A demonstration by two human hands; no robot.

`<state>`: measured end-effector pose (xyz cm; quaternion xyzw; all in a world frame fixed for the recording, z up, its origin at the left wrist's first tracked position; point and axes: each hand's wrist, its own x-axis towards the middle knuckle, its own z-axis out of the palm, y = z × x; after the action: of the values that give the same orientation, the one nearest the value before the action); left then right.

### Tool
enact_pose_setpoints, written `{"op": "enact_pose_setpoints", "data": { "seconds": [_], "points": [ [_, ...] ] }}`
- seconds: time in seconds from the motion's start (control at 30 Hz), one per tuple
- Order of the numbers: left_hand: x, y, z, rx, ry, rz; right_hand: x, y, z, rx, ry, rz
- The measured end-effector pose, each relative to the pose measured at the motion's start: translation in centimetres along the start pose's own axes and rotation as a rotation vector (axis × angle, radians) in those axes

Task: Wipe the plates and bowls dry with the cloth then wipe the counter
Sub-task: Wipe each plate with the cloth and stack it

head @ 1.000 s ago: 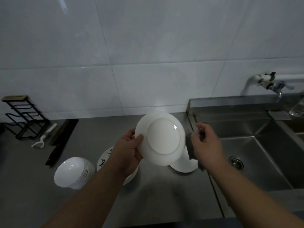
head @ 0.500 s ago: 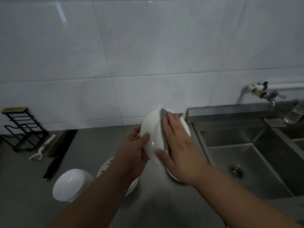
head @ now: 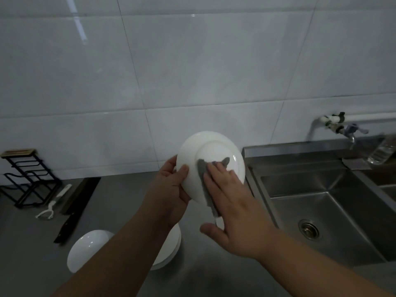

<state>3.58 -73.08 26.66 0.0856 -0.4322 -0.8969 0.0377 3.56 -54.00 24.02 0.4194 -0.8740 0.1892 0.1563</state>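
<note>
White glazed plate (head: pixel 211 150) was held on edge above the steel counter (head: pixel 120 202), underside facing the camera, grey cloth (head: pixel 205 183) flat against it.

Left hand (head: pixel 171 189) gripped the plate's left rim, thumb curled over the back, fingers hidden behind. Right hand (head: pixel 233 206) lay with straight fingers pressing the thin, limp cloth onto the raised foot ring; thumb spread free below. Cloth hung in a narrow strip past the plate's lower edge. On the counter beneath the forearms sat a stack of round white bowls (head: pixel 85 249) and a stack of white plates (head: pixel 171 247), partly hidden. Farther left lay a black-handled knife (head: pixel 72 215), a white peeler (head: pixel 53 204) and a black wire rack (head: pixel 25 179). Stainless sink (head: pixel 321 202) lay right, faucet (head: pixel 342 129) on the glossy tiled wall.
</note>
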Motion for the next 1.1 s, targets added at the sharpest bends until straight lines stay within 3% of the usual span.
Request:
{"op": "enact_pose_setpoints", "data": {
  "seconds": [0.07, 0.23, 0.43, 0.57, 0.83, 1.0, 1.1],
  "points": [
    [0.1, 0.3, 0.0, 0.02, -0.006, 0.001, 0.1, 1.2, -0.2, -0.083, -0.029, 0.002],
    [-0.1, -0.2, 0.0, 0.005, 0.009, 0.007, 2.2, 5.0, -1.6, -0.158, -0.011, 0.242],
    [0.7, 0.1, 0.2, -0.01, 0.032, 0.004, -1.4, 2.3, 0.4, -0.09, -0.019, 0.126],
    [0.3, -0.3, 0.4, 0.037, 0.003, -0.029, 0.6, 5.2, -0.9, -0.134, 0.005, 0.279],
    [1.3, 0.6, 0.2, -0.037, 0.045, 0.023, -2.1, 3.2, 0.6, 0.003, 0.064, 0.228],
    [0.9, 0.5, 0.3, 0.019, 0.033, -0.031, 0.8, 6.2, -1.7, 0.174, 0.09, 0.319],
    [0.5, 0.5, 0.5, 0.064, -0.038, -0.078, 3.7, 7.9, -4.3, 0.206, 0.151, 0.194]
  ]
}}
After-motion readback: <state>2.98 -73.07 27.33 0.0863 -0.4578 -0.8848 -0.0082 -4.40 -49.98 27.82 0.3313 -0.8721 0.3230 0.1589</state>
